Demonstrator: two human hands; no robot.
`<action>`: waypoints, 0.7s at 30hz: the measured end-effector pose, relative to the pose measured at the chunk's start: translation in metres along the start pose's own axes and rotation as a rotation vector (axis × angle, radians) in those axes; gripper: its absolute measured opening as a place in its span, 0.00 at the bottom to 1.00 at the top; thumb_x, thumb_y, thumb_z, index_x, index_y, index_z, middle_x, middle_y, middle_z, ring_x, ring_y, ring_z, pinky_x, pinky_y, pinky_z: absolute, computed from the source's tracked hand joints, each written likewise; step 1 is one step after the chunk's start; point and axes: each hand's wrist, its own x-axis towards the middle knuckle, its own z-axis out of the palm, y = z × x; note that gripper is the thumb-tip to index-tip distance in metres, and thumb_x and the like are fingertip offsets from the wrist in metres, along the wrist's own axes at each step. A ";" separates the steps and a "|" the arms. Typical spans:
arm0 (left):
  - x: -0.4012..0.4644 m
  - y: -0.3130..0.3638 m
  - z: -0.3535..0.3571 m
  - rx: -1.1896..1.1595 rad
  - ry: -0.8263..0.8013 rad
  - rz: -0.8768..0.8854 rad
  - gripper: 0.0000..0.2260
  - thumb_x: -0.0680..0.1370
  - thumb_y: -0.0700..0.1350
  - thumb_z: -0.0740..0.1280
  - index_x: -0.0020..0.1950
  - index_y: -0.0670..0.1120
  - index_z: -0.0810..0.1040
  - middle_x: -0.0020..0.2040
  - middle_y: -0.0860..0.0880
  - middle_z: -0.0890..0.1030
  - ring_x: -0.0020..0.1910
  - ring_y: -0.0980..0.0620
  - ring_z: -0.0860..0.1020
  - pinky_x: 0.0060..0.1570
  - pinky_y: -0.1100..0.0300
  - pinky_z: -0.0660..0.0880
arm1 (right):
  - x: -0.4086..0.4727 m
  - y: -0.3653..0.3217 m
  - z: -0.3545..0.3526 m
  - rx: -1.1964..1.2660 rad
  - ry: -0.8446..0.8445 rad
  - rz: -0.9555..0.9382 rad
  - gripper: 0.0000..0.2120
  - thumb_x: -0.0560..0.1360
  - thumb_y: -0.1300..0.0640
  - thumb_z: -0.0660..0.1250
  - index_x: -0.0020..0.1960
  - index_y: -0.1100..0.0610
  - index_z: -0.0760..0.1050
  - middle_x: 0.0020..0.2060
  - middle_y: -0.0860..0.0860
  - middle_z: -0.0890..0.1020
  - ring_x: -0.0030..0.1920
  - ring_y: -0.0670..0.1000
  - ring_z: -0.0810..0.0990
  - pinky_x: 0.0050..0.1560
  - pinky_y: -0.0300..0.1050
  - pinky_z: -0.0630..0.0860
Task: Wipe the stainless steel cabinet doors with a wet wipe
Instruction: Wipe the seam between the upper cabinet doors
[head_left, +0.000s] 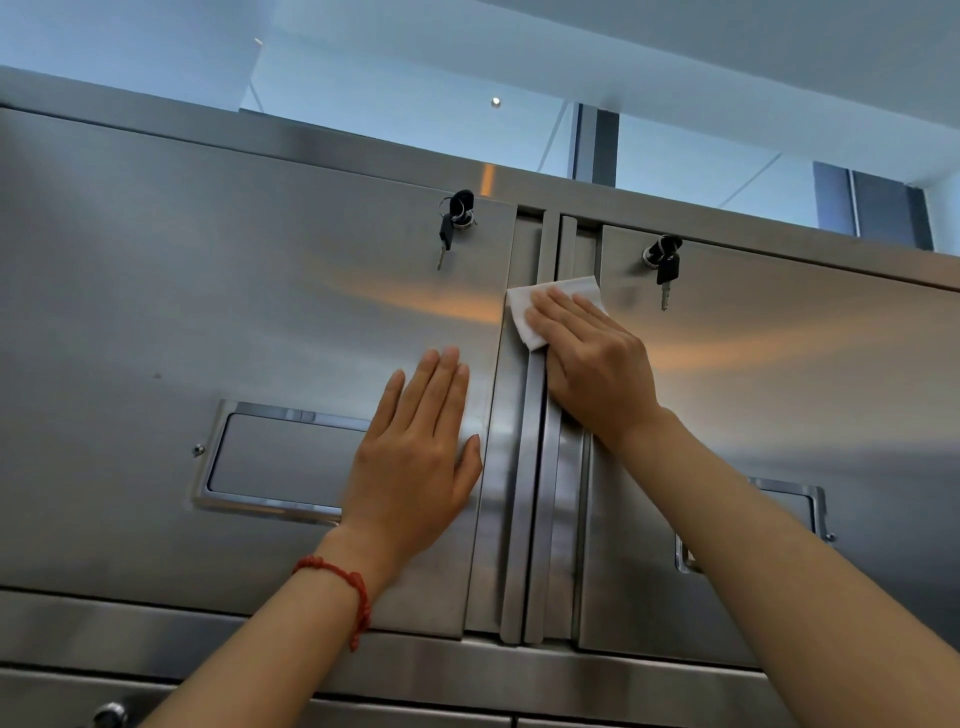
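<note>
Wet wipe (550, 306) pressed under flat right hand (597, 364); left hand (415, 457) rests flat on left door (208, 312).

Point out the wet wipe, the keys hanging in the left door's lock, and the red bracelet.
wet wipe (524, 306): head view, on the bare white part left of the fingers.
left door's keys (447, 236): head view, on the black key head below the lock.
red bracelet (358, 587): head view, on the beads across the wrist.

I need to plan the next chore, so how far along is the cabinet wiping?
Nothing shows as finished: no wet streaks tell wiped steel from unwiped. In hand: the right hand presses the wet wipe on the centre strip between the doors, the left hand flat on the left door. The right door looks untouched.
</note>
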 end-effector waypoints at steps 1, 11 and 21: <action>0.000 0.000 0.000 -0.003 0.000 -0.001 0.28 0.83 0.53 0.42 0.72 0.37 0.64 0.73 0.39 0.64 0.73 0.43 0.61 0.70 0.47 0.58 | 0.003 0.001 0.001 -0.002 -0.002 0.011 0.16 0.72 0.64 0.58 0.52 0.66 0.82 0.52 0.62 0.82 0.55 0.59 0.81 0.58 0.52 0.74; 0.000 0.001 0.000 0.000 0.017 -0.001 0.26 0.82 0.52 0.47 0.72 0.37 0.64 0.73 0.39 0.64 0.73 0.43 0.61 0.69 0.46 0.58 | 0.017 0.005 0.003 0.006 -0.052 0.064 0.17 0.71 0.63 0.57 0.52 0.67 0.81 0.52 0.63 0.82 0.54 0.60 0.82 0.57 0.55 0.75; 0.000 0.001 -0.001 -0.002 0.021 0.004 0.26 0.82 0.52 0.45 0.72 0.36 0.65 0.72 0.38 0.65 0.72 0.42 0.62 0.69 0.46 0.58 | -0.007 -0.015 -0.004 0.006 -0.025 0.066 0.16 0.72 0.65 0.58 0.53 0.68 0.81 0.52 0.63 0.82 0.55 0.60 0.81 0.59 0.53 0.73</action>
